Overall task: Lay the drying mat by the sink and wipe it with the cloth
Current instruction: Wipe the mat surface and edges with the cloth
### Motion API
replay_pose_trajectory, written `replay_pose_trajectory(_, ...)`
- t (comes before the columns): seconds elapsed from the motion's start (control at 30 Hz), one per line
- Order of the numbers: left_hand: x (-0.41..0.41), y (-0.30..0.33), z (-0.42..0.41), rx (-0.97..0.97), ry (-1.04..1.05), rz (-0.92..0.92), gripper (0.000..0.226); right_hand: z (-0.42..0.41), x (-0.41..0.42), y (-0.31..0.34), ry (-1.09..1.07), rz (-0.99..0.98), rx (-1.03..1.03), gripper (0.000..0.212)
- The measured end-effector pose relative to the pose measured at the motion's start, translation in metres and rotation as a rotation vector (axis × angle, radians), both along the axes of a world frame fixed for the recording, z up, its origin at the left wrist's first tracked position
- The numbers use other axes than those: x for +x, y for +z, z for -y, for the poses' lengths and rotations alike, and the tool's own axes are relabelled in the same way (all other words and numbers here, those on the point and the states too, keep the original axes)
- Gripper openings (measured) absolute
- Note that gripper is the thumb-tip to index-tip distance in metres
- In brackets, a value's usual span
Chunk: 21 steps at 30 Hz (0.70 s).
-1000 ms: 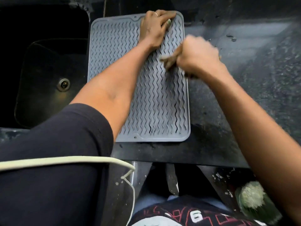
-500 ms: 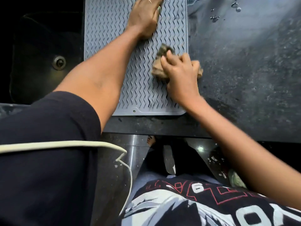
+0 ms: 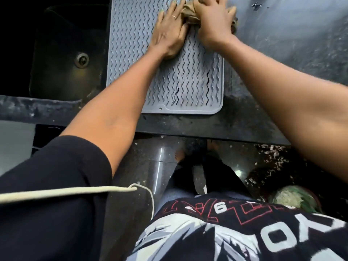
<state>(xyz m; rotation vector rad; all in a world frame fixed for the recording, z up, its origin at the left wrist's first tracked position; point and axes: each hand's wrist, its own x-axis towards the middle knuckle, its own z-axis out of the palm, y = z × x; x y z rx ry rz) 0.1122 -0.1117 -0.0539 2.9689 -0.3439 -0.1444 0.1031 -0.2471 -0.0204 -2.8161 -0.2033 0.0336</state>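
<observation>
The grey drying mat [image 3: 190, 85] with wavy ridges lies flat on the dark counter, just right of the black sink [image 3: 64, 53]. My left hand [image 3: 169, 32] presses flat on the mat's middle, fingers spread, a ring on one finger. My right hand [image 3: 212, 23] sits at the mat's right side near the top of the view, closed over a crumpled brown cloth [image 3: 190, 15]. The cloth bunches between the two hands and touches my left fingers. The mat's far end is cut off by the frame.
The dark speckled counter [image 3: 291, 44] stretches to the right, with water drops near the top. The sink drain [image 3: 81, 60] shows at left. Below the counter edge are a glossy floor, my feet, debris and a green-white round object [image 3: 293, 198].
My right hand has slid the cloth up the mat, away from me, until it meets my left hand. The left hand stays planted on the mat. The view has tilted down.
</observation>
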Motion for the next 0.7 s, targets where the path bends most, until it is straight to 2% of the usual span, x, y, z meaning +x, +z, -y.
replay_pose_trajectory(0.07,-0.003,-0.003,-0.001,-0.027,0.017,0.002,0.052,-0.005,-0.002,-0.014,0.004,0.025,-0.088,0.047)
replay_pose_trajectory(0.17,-0.006,0.002,-0.001,-0.039,0.037,0.026,0.055,-0.005,-0.033,-0.021,-0.036,0.084,-0.052,0.047)
replay_pose_trajectory(0.2,-0.008,0.007,0.003,-0.187,0.092,0.108,0.068,-0.001,-0.048,-0.022,-0.034,0.103,-0.034,0.047)
replay_pose_trajectory(0.27,-0.019,0.021,0.011,-0.793,0.351,0.613,0.150,0.006,-0.090,-0.023,-0.029,0.135,-0.002,0.042)
replay_pose_trajectory(0.3,-0.021,0.016,0.016,-1.075,0.371,0.787,0.166,0.008,-0.112,-0.022,-0.017,0.150,0.013,0.038)
replay_pose_trajectory(0.33,-0.024,0.004,0.007,-1.106,0.392,0.782,0.160,0.009,-0.130,-0.021,0.000,0.159,0.035,0.035)
replay_pose_trajectory(0.37,-0.029,0.005,0.002,-0.757,0.436,0.593,0.131,0.010,-0.143,-0.018,0.019,0.154,0.064,0.034)
replay_pose_trajectory(0.4,-0.032,0.021,0.005,-0.300,0.348,0.432,0.088,0.012,-0.150,-0.015,0.028,0.135,0.105,0.034)
replay_pose_trajectory(0.43,-0.024,0.015,0.001,-0.180,0.196,0.149,0.058,0.015,-0.150,-0.009,0.011,0.098,0.166,0.037)
replay_pose_trajectory(0.47,-0.022,0.007,-0.005,-0.088,0.122,0.011,0.051,0.016,-0.145,-0.003,-0.043,0.060,0.245,0.040)
replay_pose_trajectory(0.5,-0.023,0.004,-0.007,0.029,0.024,0.013,0.051,0.018,-0.137,0.003,-0.128,0.032,0.329,0.043)
replay_pose_trajectory(0.57,-0.026,0.009,-0.008,0.038,-0.024,0.036,0.053,0.019,-0.112,0.012,-0.279,0.063,0.421,0.050)
replay_pose_trajectory(0.63,-0.030,0.012,-0.009,0.047,-0.052,0.045,0.052,0.013,-0.081,0.016,-0.301,0.070,0.361,0.046)
replay_pose_trajectory(0.7,-0.033,0.010,-0.011,0.051,-0.038,0.014,0.048,0.004,-0.056,0.012,-0.209,-0.007,0.246,0.034)
